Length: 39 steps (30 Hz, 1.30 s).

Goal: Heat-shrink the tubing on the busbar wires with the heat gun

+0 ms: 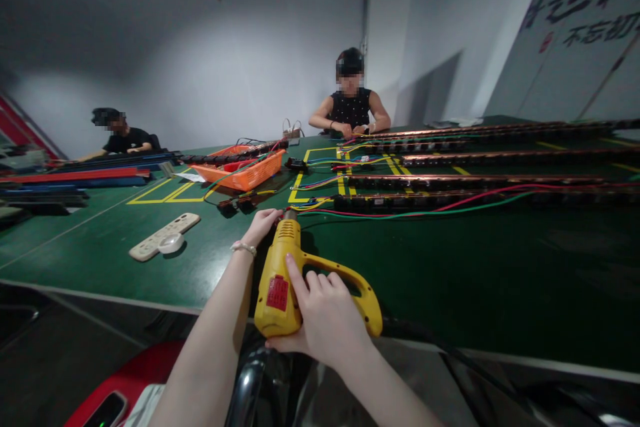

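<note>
My right hand (327, 303) is wrapped round the body of a yellow heat gun (285, 250), thumb beneath and index finger along its side. The gun's metal nozzle points away from me toward the ends of thin coloured wires (315, 205). Just left of the nozzle, my left hand (261, 225) has its fingers pressed together; what they pinch is mostly hidden by the gun. The wires run right to a long dark strip (390, 202) with coppery edges. Loose red and green wires (450, 205) lie along it.
Further long strips (500, 159) lie parallel on the green table (450, 260). An orange basket (250, 173), black connectors (237, 205) and a beige remote control (163, 237) lie leftward. Two people sit beyond: one opposite (350, 103), one far left (127, 140).
</note>
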Motion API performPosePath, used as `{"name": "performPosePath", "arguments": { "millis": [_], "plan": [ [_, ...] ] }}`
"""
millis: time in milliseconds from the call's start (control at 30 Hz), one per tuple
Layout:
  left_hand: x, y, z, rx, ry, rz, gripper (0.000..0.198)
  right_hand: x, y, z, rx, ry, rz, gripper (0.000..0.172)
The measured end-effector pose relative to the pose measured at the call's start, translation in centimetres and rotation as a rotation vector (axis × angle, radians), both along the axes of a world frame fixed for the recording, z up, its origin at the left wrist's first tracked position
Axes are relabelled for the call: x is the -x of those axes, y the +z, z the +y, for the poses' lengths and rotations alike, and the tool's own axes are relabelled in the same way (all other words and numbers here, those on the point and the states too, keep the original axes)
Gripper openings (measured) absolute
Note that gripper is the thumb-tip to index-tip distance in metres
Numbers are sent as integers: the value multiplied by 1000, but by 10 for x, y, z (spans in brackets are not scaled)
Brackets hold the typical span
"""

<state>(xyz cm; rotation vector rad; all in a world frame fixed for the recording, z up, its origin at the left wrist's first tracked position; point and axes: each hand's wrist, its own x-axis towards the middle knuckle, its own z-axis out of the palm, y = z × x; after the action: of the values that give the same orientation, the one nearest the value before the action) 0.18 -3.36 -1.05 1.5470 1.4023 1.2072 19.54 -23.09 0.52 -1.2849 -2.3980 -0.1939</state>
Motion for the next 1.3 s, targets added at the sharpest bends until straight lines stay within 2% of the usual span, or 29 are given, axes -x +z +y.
{"name": "performPosePath", "arguments": {
  "millis": [367, 500, 967, 1100, 1300],
  "plan": [
    [-1, 2, -1, -35, 5, 17, 35, -43, 8, 4, 105, 5, 20, 116],
    [0, 0, 0, -28, 14, 20, 36, -63, 7, 2, 79, -14, 37, 121],
    [2, -4, 6, -29, -47, 11, 34, -127, 5, -5, -38, -123, -13, 107],
    [-1, -3, 5, -9, -27, -10, 30, -128, 3, -12, -121, -192, -36, 106],
    [-5, 1, 2, -6, -16, 21, 31, -110, 3, -19, -229, -242, -61, 102]
  ]
}}
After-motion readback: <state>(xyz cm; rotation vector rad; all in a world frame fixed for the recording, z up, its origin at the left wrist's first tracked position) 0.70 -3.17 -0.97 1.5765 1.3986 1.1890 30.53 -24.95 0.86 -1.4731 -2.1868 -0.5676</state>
